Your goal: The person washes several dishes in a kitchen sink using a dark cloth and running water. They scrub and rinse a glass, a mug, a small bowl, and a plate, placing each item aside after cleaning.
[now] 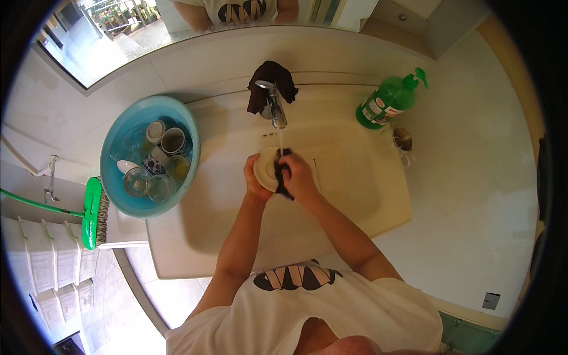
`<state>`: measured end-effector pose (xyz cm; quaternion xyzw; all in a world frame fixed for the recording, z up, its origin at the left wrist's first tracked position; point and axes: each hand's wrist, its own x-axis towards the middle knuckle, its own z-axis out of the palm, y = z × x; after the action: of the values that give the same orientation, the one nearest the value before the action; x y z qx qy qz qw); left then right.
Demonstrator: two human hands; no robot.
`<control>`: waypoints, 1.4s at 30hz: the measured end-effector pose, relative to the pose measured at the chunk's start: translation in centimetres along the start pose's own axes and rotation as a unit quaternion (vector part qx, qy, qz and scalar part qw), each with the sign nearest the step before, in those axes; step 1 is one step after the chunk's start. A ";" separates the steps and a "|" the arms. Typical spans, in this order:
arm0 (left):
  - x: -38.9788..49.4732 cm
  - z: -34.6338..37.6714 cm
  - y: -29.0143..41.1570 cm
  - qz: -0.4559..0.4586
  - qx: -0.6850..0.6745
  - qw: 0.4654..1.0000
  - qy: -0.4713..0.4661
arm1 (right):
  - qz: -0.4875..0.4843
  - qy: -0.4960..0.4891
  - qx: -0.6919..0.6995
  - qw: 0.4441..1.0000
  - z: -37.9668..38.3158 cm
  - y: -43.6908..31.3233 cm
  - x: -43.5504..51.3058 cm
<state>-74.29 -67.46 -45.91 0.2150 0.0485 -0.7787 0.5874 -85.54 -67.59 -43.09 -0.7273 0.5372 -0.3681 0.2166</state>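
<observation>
Over the white washbasin (284,239), my left hand (257,181) grips the left edge of a small pale saucer or lid (266,167). My right hand (298,173) holds a dark cloth (284,188) against the right part of that round piece. Water runs in a thin stream from the chrome faucet (278,116) just above and falls on or beside the cloth. Another dark brown cloth (271,75) is draped behind and around the faucet.
At the left a blue plastic basin (195,177) holds several cups and glasses. A green pump bottle (385,104) stands at the basin's back right, with a small metal vessel (402,138) near it. Further left are a green broom head (92,213) and a wall tap (51,179).
</observation>
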 end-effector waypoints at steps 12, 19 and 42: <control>1.1 -0.9 0.3 0.006 0.062 0.998 -0.020 | -0.016 -0.123 0.091 0.988 -1.9 0.3 -2.6; 1.9 -0.1 -0.1 -0.042 0.089 0.995 -0.019 | 0.123 -0.079 0.005 0.989 -6.6 5.0 -0.9; 1.8 -1.5 3.3 0.133 0.366 0.914 0.115 | 0.278 0.192 0.060 0.939 -20.2 10.3 -9.5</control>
<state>-71.19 -69.59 -47.36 0.5074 -0.2019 -0.6263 0.5563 -108.89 -60.46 -40.46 -0.4501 0.7264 -0.4574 0.2461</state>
